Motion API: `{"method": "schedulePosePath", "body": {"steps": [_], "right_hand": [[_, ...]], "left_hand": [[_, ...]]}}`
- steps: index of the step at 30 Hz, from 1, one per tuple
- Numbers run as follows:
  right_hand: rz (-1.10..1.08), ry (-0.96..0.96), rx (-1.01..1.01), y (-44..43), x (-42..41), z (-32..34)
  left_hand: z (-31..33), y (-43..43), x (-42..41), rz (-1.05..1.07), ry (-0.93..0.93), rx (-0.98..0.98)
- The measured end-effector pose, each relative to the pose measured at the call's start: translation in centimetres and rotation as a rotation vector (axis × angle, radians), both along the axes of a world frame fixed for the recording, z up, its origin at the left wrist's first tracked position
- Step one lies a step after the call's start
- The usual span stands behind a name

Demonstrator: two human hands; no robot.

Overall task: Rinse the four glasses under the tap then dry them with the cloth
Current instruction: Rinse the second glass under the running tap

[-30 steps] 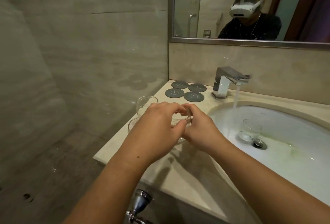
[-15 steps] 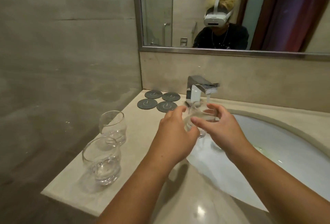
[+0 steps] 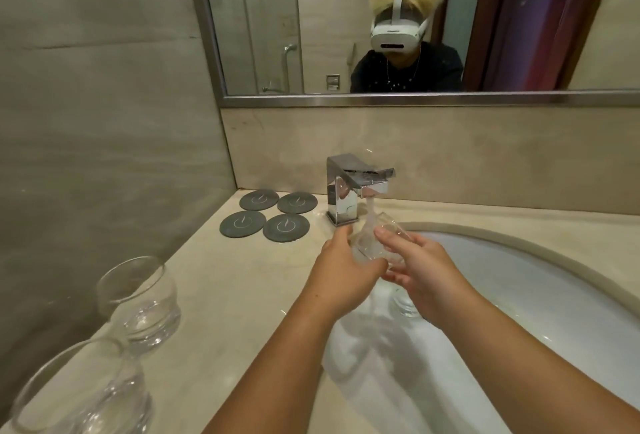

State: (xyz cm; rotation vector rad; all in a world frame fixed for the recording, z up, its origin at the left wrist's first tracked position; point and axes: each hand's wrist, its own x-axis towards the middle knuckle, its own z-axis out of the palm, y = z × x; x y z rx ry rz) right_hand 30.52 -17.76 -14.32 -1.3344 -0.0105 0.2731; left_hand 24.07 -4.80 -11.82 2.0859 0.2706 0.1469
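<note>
Four round grey coasters [image 3: 285,227] lie in a square at the counter's [image 3: 214,295] back left corner, beneath a steel-framed mirror [image 3: 263,18].

Four dark grey coasters [image 3: 269,215], chrome tap [image 3: 349,191], beige marbled counter [image 3: 221,281].

Glasses, 4: far counter glass [image 3: 138,298], near counter glass [image 3: 83,388], held glass [image 3: 372,243], sink glass [image 3: 407,307]. Coasters [image 3: 259,199], 4. Tap [image 3: 349,188], 1. Sink [image 3: 536,288], 1. Mirror [image 3: 249,18], 1. Hands, 2: left hand [image 3: 341,271], right hand [image 3: 422,271].

A bathroom; sink [image 3: 519,243], tap [image 3: 356,188], mirror [image 3: 381,99], stone walls.
</note>
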Motion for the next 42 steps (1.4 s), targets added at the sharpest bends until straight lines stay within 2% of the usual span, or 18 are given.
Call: {"method": "schedulePosePath", "body": {"steps": [7, 15, 25, 30, 35, 38, 42], "right_hand": [[0.118, 0.104, 0.139, 0.5, 0.1, -1.2], [0.181, 0.063, 0.14, 0.3, 0.5, -1.8], [0.121, 0.22, 0.214, 0.0, 0.2, -1.5], [0.153, 0.177, 0.165, 0.0, -0.1, -1.4], [0.263, 0.263, 0.185, 0.1, -0.5, -1.3], [0.313, 0.238, 0.253, 0.2, -0.6, -1.3], [0.253, 0.145, 0.247, 0.5, -0.4, -1.4]], "left_hand": [[-1.8, 0.1, 0.8, 0.016, -0.052, 0.155], [-2.1, 0.7, 1.2, -0.002, -0.131, 0.194], [-2.5, 1.4, 1.6, 0.03, -0.088, -0.004], [-2.6, 1.7, 1.9, 0.062, -0.078, -0.213], [-2.8, 1.8, 2.1, 0.054, -0.053, -0.339], [-2.6, 1.8, 2.0, 0.036, -0.046, -0.284], [-1.9, 1.9, 1.4, 0.019, -0.089, -0.003]]}}
